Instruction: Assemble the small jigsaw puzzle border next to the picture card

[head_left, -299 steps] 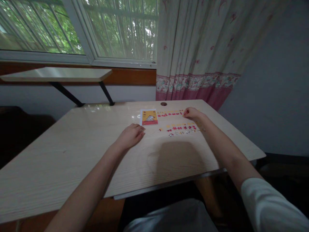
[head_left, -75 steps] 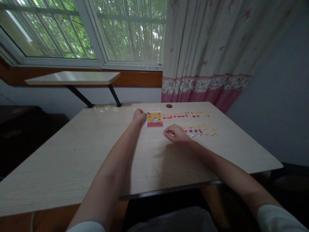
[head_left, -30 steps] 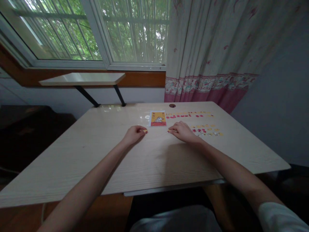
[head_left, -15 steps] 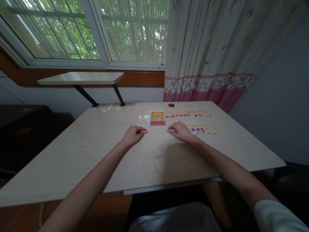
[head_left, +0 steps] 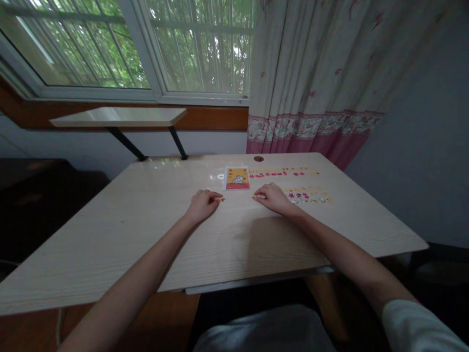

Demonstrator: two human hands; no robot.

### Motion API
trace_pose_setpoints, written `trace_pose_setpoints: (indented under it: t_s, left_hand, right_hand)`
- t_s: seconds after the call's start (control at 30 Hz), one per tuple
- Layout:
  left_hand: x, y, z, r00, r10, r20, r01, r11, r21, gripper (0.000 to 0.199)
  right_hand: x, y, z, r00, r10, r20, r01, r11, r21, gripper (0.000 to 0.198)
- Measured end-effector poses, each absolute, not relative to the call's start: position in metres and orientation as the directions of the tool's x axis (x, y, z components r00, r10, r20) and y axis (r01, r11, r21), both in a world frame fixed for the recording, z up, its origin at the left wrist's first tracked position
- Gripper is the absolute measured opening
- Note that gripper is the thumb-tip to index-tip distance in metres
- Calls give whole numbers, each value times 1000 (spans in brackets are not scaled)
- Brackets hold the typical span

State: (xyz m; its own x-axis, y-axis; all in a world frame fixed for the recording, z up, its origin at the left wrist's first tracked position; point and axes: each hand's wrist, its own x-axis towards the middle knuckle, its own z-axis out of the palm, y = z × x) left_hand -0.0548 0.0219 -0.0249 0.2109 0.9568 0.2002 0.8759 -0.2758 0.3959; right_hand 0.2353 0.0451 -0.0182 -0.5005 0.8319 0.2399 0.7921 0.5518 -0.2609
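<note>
My left hand (head_left: pixel 203 204) is closed, thumb and fingertips pinching a small yellow-and-red puzzle piece (head_left: pixel 222 199) just above or on the table. Across a short gap, my right hand (head_left: pixel 271 198) pinches another small puzzle piece (head_left: pixel 255 196), mostly hidden by the fingers. Between and beyond the hands lies a picture card (head_left: pixel 236 178), yellow above and red below, with a white animal on it. Right of the card runs a row of red puzzle pieces (head_left: pixel 273 174) below yellow ones. Nearer, past my right hand, several yellow, red and white pieces (head_left: pixel 300 195) lie in rows.
The pale wooden table (head_left: pixel 146 239) has a round cable hole (head_left: pixel 258 159) near its back edge. A raised shelf (head_left: pixel 120 116) on black legs stands at the back left. Behind the table are a barred window (head_left: pixel 201 49) and a floral curtain (head_left: pixel 311 83).
The view has shifted slightly. Both hands keep nearly the same places on the table, each still pinching its piece.
</note>
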Motion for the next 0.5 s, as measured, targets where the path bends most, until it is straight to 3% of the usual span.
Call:
trace_pose_setpoints:
  t_s: [0.5]
  left_hand:
    - [-54, 22, -25, 216, 956, 201, 901, -274, 335, 33]
  right_hand:
    - [235, 44, -18, -496, 832, 249, 789, 552, -271, 22]
